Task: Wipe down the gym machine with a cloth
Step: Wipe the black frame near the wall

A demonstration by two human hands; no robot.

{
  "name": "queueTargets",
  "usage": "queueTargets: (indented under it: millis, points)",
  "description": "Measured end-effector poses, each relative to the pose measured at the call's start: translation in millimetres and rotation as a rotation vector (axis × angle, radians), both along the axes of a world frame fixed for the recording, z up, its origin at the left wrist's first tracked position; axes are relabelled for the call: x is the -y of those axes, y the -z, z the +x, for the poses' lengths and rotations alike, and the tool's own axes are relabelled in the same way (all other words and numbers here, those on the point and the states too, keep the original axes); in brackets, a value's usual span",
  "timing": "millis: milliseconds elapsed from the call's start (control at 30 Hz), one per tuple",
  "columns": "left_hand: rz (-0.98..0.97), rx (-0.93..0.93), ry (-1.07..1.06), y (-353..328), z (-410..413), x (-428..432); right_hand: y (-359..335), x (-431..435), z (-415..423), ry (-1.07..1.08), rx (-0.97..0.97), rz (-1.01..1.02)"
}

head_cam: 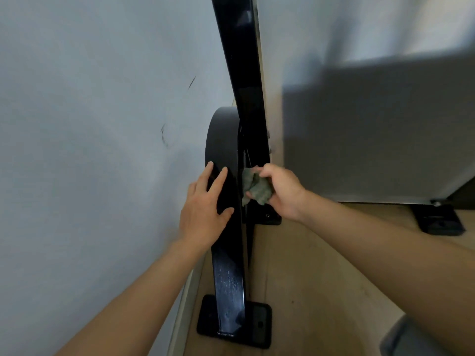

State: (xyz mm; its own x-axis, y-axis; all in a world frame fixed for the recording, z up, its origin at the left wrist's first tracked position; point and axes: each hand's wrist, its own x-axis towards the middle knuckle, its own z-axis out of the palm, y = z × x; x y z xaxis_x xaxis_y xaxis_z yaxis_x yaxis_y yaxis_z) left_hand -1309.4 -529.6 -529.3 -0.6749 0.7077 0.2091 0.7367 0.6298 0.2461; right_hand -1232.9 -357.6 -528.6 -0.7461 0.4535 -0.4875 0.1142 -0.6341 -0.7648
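Left hand, straight-fingered, presses the machine; at its 3 o'clock, right hand grips cloth that may snag in the narrow gap.

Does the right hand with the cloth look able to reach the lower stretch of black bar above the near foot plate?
Probably yes. The right hand grips the cloth above that lower bar, which lies bare; the left hand rests flat higher up, leaving the way down free.

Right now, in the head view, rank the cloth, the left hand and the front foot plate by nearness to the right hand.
1. Cloth, gripped in the right hand.
2. Left hand, leftward on the curved cover.
3. Front foot plate, down on the floor.
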Motion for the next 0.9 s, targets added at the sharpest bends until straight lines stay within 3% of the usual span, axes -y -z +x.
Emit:
queueTargets:
  millis: [100,567,900]
  points:
    - [0.036,0.01,-0.034,4,6,-3,0,-4,-3,0.054,-0.052,0.024]
    - [0.091,-0.016,-0.013,1,-14,-2,22,6,-6,0.006,-0.045,0.64]
    - [0.087,-0.041,0.022,2,-18,2,61,23,8,-0.088,0.058,0.726]
